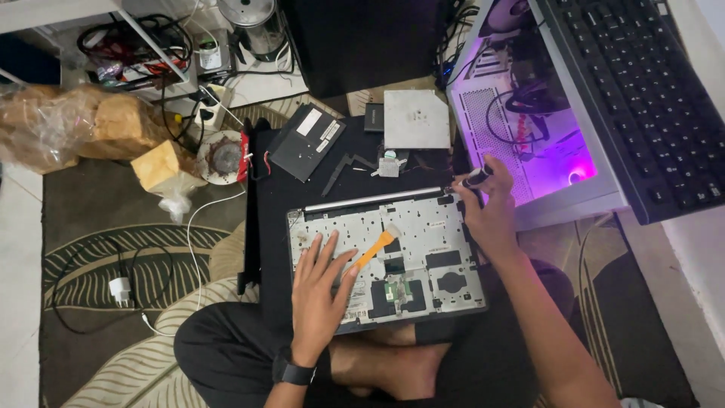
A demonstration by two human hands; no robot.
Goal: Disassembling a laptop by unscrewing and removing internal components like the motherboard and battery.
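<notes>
I sit cross-legged on a leaf-patterned rug point(98, 249) with an opened laptop base point(385, 253) across my lap, its grey metal underside of the keyboard deck facing up, dotted with small cut-outs and a dark round recess at 4 o'clock. My left hand point(321, 295) lies flat on its 7 o'clock part, fingers spread, grip slack and holding nothing; a black smartwatch point(293, 372) sits on that wrist. Just beside my fingertips an orange plastic pry tool point(375, 249) lies slanted on the metal. My right hand point(491, 219) is at the base's 2 o'clock corner, its grip closed round a black-handled screwdriver point(477, 178) whose tip points down at the hinge edge.

At 12 o'clock of the base lie a square silver optical drive point(416, 119), a flat black laptop battery point(306, 141) with white labels, and a small black bracket point(345, 171). At 1 o'clock stands an open desktop PC case point(529, 113), glowing purple inside, with a black keyboard point(642, 91) resting on it. At 10 o'clock are crumpled brown paper bags point(113, 128) and a white power strip point(211, 106). A white charger with cable point(121, 291) loops on the rug at 9 o'clock.
</notes>
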